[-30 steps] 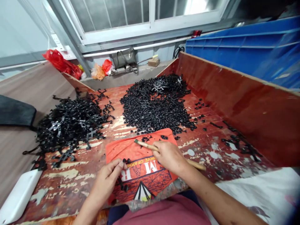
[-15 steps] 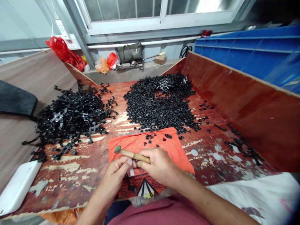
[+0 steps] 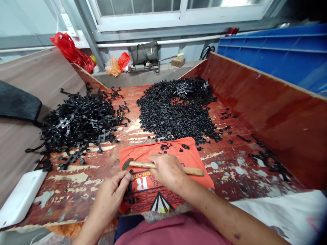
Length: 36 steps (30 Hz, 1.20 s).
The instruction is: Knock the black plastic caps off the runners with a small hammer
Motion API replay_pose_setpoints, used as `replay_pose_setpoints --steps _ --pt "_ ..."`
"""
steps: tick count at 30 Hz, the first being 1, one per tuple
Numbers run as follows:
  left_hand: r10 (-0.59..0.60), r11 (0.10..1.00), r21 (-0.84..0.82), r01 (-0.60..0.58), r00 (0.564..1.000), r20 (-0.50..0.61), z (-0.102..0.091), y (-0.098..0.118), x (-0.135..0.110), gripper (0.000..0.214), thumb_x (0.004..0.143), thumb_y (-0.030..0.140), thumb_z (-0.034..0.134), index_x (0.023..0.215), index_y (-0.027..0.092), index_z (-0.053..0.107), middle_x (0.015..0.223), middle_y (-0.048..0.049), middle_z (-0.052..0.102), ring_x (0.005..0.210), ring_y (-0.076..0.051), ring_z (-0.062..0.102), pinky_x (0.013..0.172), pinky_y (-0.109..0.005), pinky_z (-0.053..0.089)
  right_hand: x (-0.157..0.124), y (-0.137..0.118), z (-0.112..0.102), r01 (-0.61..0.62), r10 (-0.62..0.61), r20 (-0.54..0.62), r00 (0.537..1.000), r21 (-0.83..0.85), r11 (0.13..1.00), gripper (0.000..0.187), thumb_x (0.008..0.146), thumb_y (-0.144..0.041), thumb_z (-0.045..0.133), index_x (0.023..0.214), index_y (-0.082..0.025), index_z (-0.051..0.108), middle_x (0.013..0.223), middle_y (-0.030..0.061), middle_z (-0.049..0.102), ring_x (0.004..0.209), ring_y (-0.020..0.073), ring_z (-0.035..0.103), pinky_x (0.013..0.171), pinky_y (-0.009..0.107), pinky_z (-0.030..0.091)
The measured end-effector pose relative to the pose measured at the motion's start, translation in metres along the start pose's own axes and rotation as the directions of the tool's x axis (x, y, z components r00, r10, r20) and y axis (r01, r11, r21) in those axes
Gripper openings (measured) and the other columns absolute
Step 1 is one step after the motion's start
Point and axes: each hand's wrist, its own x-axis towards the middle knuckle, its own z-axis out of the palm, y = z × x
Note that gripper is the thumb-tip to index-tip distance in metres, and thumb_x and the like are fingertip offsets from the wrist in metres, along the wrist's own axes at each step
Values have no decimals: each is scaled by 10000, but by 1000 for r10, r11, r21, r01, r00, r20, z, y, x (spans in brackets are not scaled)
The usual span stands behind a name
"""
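Note:
My right hand point(image 3: 167, 169) is closed around the wooden handle of a small hammer point(image 3: 139, 164), whose head rests near the left edge of an orange printed cloth point(image 3: 189, 157). My left hand point(image 3: 112, 192) pinches a small black plastic part point(image 3: 130, 172) on the cloth, right beside the hammer head. More small black parts lie under the left fingers and at the cloth's far edge.
A pile of black round parts point(image 3: 176, 114) sits beyond the cloth, a pile of black sprue frames point(image 3: 79, 124) at the left. The worn red board point(image 3: 84, 183) has a raised red wall point(image 3: 268, 109) on the right. A white box point(image 3: 20, 197) lies front left, a blue crate point(image 3: 276, 54) back right.
The hammer swung down from a raised tilt to lie nearly flat, head by the left fingers. My left hand stayed pinched on a small part. The camera shifted slightly.

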Motion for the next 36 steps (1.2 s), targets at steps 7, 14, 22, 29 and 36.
replay_pose_setpoints --steps 7,14,22,29,36 --pt "43 999 -10 -42 993 108 14 21 16 395 926 474 426 724 203 630 657 5 633 634 -178 556 620 -251 388 -35 27 -33 -49 50 -2 999 90 995 206 943 -280 515 1025 -255 702 786 -15 716 664 152 618 569 242 363" --pt "57 996 59 -62 995 82 28 35 29 370 894 449 461 683 208 645 624 -2 644 617 -190 564 603 -259 374 -78 56 -23 -75 71 28 997 246 966 405 1011 -271 404 1365 -364 577 969 3 761 822 193 703 720 273 483" --pt "68 965 246 -92 992 107 31 47 31 368 911 386 415 596 212 497 573 11 559 580 -167 509 587 -262 292 -80 58 -18 -69 76 -24 997 212 975 431 985 -238 430 1362 -375 588 929 2 781 792 201 720 680 263 497" --pt "41 943 322 -80 991 128 33 43 32 384 922 391 406 584 208 403 524 36 488 532 -145 477 581 -260 260 -80 57 -19 -74 79 -12 997 218 973 458 980 -224 435 1391 -384 560 978 -2 782 812 198 725 679 259 502" --pt "58 930 349 -117 983 174 27 41 36 399 920 414 417 581 211 471 513 24 524 529 -157 500 567 -265 241 -82 58 -19 -60 71 -45 996 212 975 459 973 -212 456 1380 -391 571 1008 -2 782 839 201 729 711 272 524"
